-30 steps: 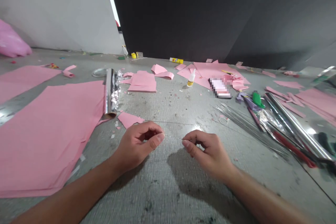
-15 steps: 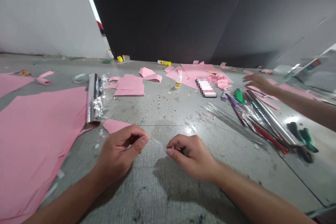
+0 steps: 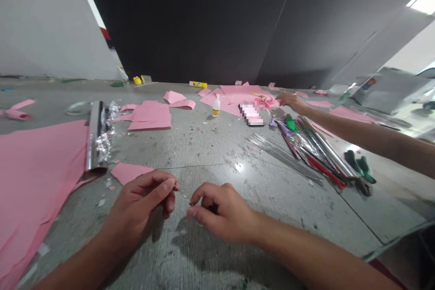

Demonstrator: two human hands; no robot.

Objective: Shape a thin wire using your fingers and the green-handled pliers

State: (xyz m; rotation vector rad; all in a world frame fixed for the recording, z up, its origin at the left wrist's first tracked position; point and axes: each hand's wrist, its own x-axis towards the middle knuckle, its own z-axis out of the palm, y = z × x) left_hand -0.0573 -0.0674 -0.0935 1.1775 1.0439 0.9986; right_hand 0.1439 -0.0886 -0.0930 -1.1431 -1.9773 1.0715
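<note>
- Left hand point(image 3: 146, 204): thumb and index pressed together, pinching one end of a thin strand point(image 3: 184, 195); the other fingers curl in below
- Right hand point(image 3: 222, 213): thumb and index tips close together at the strand's other end; can't tell if they are pressed tight on it; the other fingers bent in toward the palm
- Strand: spans the short gap between both hands, above the table point(image 3: 204, 145); too fine to tell what it's made of
- Just beyond the left hand: pink scrap point(image 3: 131, 172), partly behind its fingers; left of that, foil roll point(image 3: 95, 136) with crumpled foil point(image 3: 107, 131) along its right side; pink sheets point(image 3: 37, 181) fill the near left; tape ring point(image 3: 78, 108) at the roll's far end
- Middle, farther out: pink pieces point(image 3: 151, 115) in a loose pile; white bottle point(image 3: 216, 107) upright; phone point(image 3: 251, 114) lying flat, screen pixelated; glue stick point(image 3: 198, 84) on its side near the black panel point(image 3: 186, 22)
- Beyond the right hand: wire bundle point(image 3: 285, 156) lying at a slant, ends fanned; next to it shiny rolls point(image 3: 328, 145), a red item point(image 3: 326, 172) and a green item point(image 3: 291, 123); green-handled tool point(image 3: 360, 165) at the near end of the rolls
- Far right: another person's hand point(image 3: 292, 102), reaching in over the table by pink paper; can't tell if its fingers grip anything
</note>
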